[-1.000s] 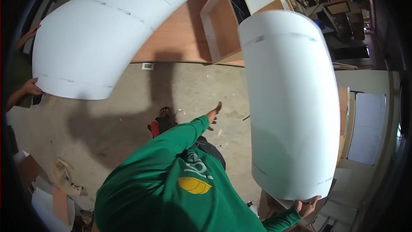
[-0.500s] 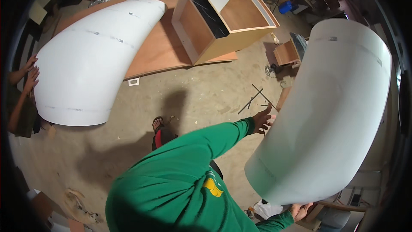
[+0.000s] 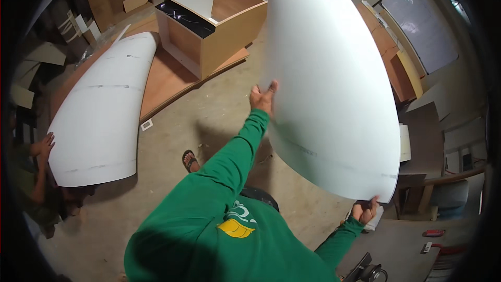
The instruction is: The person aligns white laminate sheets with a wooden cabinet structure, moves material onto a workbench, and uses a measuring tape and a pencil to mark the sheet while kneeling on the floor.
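I hold a large white laminate-like sheet (image 3: 329, 83) that bows outward and stands up in front of me on the right. My left hand (image 3: 263, 98) grips its left edge, thumb on the near face, with some fingers hidden behind it. Down at the lower right corner, my right hand (image 3: 365, 210) pinches the bottom edge. A second curved white sheet (image 3: 96, 125) is at the left, where another person's hand (image 3: 46, 146) rests against its edge.
An unfinished wooden cabinet (image 3: 229, 47) with a black strip stands on a large plywood board (image 3: 156, 91). A small white frame (image 3: 146, 125) lies on the floor. Along the right are a whiteboard (image 3: 420, 26), a dark brown panel (image 3: 422, 138) and a grey worktop (image 3: 402, 240).
My sheet has swung leftward and nearer the cabinet. My left hand, with fingers spread at the edge before, now grips it. The view has turned right.
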A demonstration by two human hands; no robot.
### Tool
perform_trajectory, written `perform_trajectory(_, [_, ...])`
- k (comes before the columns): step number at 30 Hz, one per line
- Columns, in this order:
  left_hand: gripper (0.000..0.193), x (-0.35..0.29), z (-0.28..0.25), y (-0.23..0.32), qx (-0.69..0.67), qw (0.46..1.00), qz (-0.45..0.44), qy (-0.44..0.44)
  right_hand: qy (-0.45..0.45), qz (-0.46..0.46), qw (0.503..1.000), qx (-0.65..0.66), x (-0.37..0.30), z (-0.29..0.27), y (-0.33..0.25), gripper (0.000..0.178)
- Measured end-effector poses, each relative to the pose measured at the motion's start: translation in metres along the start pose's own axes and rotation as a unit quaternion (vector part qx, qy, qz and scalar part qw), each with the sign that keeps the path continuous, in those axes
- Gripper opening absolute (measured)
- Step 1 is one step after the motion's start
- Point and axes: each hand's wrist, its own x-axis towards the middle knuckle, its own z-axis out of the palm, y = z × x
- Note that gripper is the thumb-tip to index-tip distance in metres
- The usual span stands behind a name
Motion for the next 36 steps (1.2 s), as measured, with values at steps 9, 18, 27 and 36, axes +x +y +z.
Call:
perform_trajectory(9, [0.057,0.036,-0.074,0.07,0.251,0.946,0.202,0.033,0.171,0.208,0.957,0.112,0.001,-0.049,0.159,0.047])
perform_trajectory(18, [0.06,0.07,-0.146,0.061,0.551,0.813,0.149,0.119,0.229,0.207,0.946,0.1,0.01,-0.039,0.218,0.058])
perform_trajectory(27, [0.063,0.091,-0.225,0.015,0.52,0.819,-0.013,0.243,0.139,0.223,0.965,0.022,0.093,0.037,0.214,0.034])
perform_trajectory(36, [0.055,0.135,-0.178,0.032,0.331,0.908,0.083,0.242,-0.011,0.048,0.928,-0.369,0.145,0.118,0.125,0.053])
